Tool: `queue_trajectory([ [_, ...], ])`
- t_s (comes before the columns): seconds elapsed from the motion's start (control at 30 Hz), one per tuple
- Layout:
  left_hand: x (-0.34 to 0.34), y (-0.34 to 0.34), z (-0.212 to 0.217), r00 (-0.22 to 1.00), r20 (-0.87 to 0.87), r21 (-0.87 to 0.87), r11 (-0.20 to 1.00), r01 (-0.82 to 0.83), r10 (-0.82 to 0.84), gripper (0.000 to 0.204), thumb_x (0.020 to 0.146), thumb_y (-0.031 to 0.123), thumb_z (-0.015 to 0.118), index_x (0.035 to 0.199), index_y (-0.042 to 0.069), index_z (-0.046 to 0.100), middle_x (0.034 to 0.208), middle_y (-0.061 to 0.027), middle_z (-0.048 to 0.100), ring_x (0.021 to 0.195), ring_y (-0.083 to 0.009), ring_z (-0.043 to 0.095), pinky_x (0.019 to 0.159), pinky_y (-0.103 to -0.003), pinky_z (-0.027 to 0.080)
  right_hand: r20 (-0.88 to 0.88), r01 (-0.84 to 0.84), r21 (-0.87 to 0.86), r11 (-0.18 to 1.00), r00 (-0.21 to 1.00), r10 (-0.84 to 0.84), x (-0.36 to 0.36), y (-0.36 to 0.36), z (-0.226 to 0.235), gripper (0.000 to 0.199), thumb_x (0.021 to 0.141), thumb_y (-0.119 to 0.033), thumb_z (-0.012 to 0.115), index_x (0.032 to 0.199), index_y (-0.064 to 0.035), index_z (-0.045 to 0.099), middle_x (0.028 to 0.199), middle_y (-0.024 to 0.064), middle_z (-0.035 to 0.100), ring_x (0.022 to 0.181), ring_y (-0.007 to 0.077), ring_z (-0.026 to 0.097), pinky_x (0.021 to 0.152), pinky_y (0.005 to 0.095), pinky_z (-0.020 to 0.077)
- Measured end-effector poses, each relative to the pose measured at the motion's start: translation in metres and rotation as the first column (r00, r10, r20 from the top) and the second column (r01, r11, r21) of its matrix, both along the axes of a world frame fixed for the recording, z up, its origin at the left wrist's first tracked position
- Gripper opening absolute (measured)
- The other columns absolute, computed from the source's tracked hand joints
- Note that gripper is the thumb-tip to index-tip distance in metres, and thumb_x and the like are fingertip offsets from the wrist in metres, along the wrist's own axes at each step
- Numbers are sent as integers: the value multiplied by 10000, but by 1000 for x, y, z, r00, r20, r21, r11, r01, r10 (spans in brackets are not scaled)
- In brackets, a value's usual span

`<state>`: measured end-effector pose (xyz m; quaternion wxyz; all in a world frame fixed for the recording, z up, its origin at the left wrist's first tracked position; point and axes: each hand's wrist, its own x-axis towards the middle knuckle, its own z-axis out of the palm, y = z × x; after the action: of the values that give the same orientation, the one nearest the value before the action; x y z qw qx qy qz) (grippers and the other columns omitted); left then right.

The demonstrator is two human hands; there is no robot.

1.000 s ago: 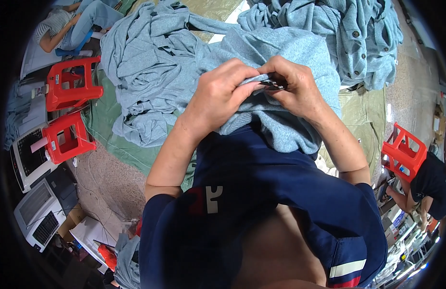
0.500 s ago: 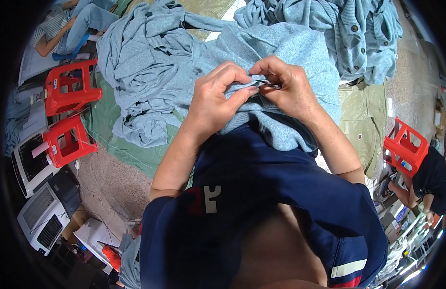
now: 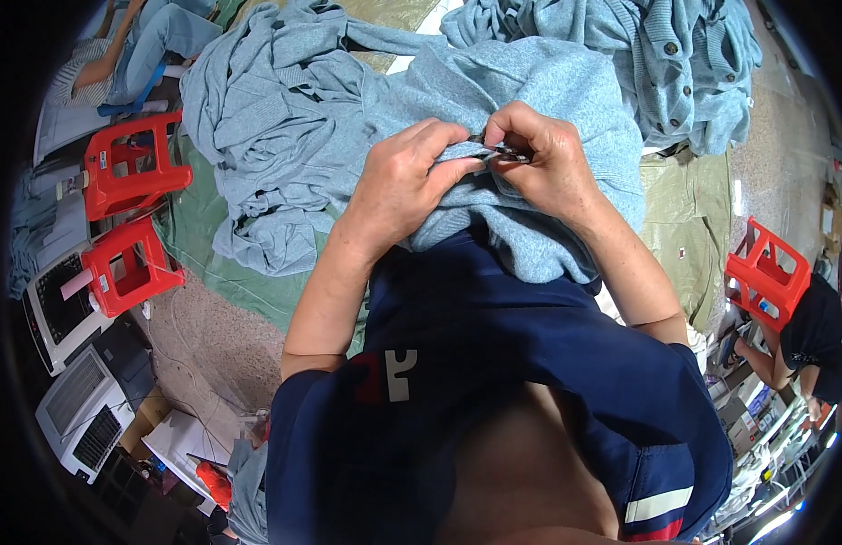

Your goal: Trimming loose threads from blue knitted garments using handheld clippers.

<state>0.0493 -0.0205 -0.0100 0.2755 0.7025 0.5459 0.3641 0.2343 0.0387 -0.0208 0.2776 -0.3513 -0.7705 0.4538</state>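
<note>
A light blue knit garment (image 3: 557,86) lies bunched over my lap and the pile in front of me. My left hand (image 3: 407,182) is closed, pinching a folded edge of it between thumb and fingers. Close beside it, my right hand (image 3: 548,163) is closed around a small dark tool (image 3: 513,154) that looks like thread snips. The tool's narrow end points left, toward the pinched edge. My fingers hide most of the tool, and I cannot tell whether its tip touches the knit.
More blue knitwear (image 3: 275,127) is heaped at the left, and buttoned cardigans (image 3: 666,82) lie at the far right. Green sheeting (image 3: 248,295) covers the floor below. Red stools (image 3: 134,163) stand at the left, another red stool (image 3: 768,272) at the right. People sit at both sides.
My hands have shifted slightly at the pinched edge, and the dark tool has turned a little in my right fingers. The person at the far left has raised an arm.
</note>
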Motion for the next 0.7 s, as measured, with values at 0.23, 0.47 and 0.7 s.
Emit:
queue_trajectory([
  [0.23, 4, 14, -15, 977, -205, 241, 970, -6, 57, 127, 742, 68, 687, 833, 43, 602, 756, -82, 588, 681, -260, 598, 593, -371, 472, -52, 140, 84, 987, 989, -136, -6, 2, -6, 232, 720, 38, 691, 915, -42, 594, 726, 65, 613, 647, 175, 627, 566, 297, 485],
  [0.47, -35, 12, -49, 971, -79, 5, 975, -224, 224, 129, 779, 101, 674, 884, 36, 636, 845, -88, 639, 761, -261, 614, 666, -313, 469, 366, 95, 178, 979, 918, -155, 28, -4, -2, 225, 777, -138, 677, 973, -56, 606, 943, 96, 585, 834, 297, 634, 712, 394, 512],
  [0.7, -93, -33, -38, 893, 284, -442, 874, -201, 349, 105, 811, 64, 689, 846, -14, 629, 783, 25, 582, 782, -60, 514, 703, -213, 402, 526, 157, 74, 985, 833, -173, 68, 5, -2, 266, 782, -198, 678, 977, -21, 646, 894, 125, 644, 826, 313, 633, 765, 388, 492],
])
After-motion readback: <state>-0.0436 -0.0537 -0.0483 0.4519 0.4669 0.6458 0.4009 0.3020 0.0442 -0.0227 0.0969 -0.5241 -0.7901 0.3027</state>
